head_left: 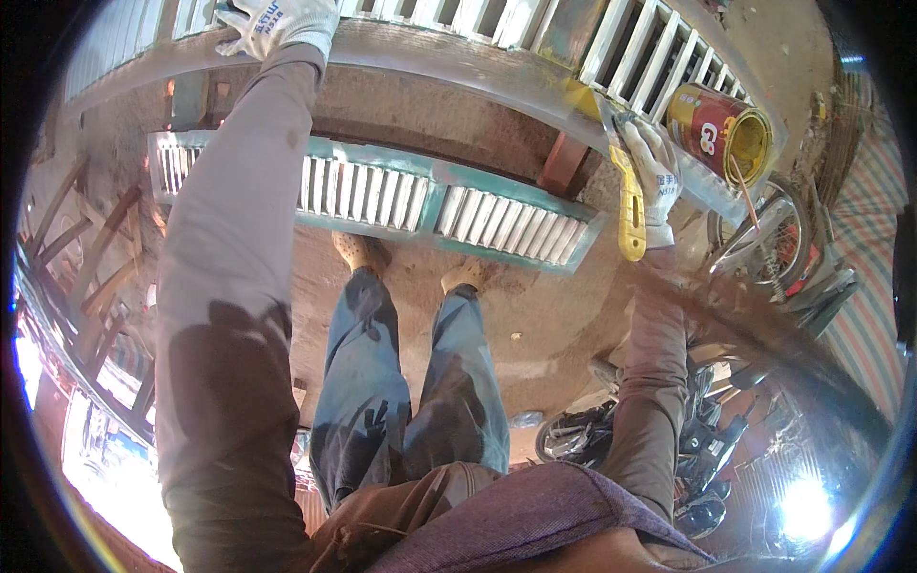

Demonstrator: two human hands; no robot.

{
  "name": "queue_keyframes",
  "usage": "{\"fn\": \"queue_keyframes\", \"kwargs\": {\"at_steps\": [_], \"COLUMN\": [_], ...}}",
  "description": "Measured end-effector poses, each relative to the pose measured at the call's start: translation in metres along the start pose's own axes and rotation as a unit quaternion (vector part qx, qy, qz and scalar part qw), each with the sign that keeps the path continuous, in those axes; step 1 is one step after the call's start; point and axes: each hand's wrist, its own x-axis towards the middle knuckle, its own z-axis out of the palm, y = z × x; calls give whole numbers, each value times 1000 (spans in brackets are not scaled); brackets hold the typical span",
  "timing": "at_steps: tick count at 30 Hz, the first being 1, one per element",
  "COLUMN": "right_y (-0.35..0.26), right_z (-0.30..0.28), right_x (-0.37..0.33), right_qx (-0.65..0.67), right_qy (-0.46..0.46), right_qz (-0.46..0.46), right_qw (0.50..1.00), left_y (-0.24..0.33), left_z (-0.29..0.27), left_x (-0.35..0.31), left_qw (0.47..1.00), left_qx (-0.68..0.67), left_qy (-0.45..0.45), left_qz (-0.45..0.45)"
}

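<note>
My left hand (280, 26), in a white work glove with blue print, rests at the upper left on the frame of a long slatted panel (382, 43). Its fingers are apart and hold nothing. Also gloved, my right hand (655, 170) grips a putty knife (629, 205) with a yellow handle. The handle points down toward me, while the blade meets the panel's frame by a yellowish smear (578, 95). Just right of that hand, a red and yellow can (712, 129) lies tilted on the panel, yellow paste around its open mouth and a thin stick at its rim.
Below lies a second slatted panel (430, 196) with a green frame, in front of my feet. Wooden pieces (105, 244) lean at the left. A bicycle wheel (788, 229), parked motorcycles (702, 430) and a striped sheet (864, 248) stand at the right. A reddish support (564, 162) sits beneath the upper panel.
</note>
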Motion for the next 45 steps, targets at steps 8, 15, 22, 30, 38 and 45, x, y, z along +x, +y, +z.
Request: {"fn": "queue_keyframes", "kwargs": {"at_steps": [8,15,22,30,38,45], "right_y": [-39,-54,-40,-43,-21,-15], "right_z": [-3,-8,11,-2,-28,11], "right_x": [-17,-44,16,1,-57,-59], "right_qx": [-39,1,-77,-72,-41,-163], "right_qy": [-96,-34,-36,-178,-97,-47], "right_qz": [-47,1,-18,-74,15,57], "right_qw": [993,999,996,979,994,984], "left_y": [-8,0,-5,2,-17,-11], "left_z": [6,2,-1,0,14,7], "left_x": [4,1,1,-2,4,5], "left_qw": [999,1000,1000,1000,993,992], "left_qx": [4,8,-17,-8,-102,-110], "left_qy": [29,3,3,-3,-2,-13], "left_qz": [22,9,3,9,62,58]}}
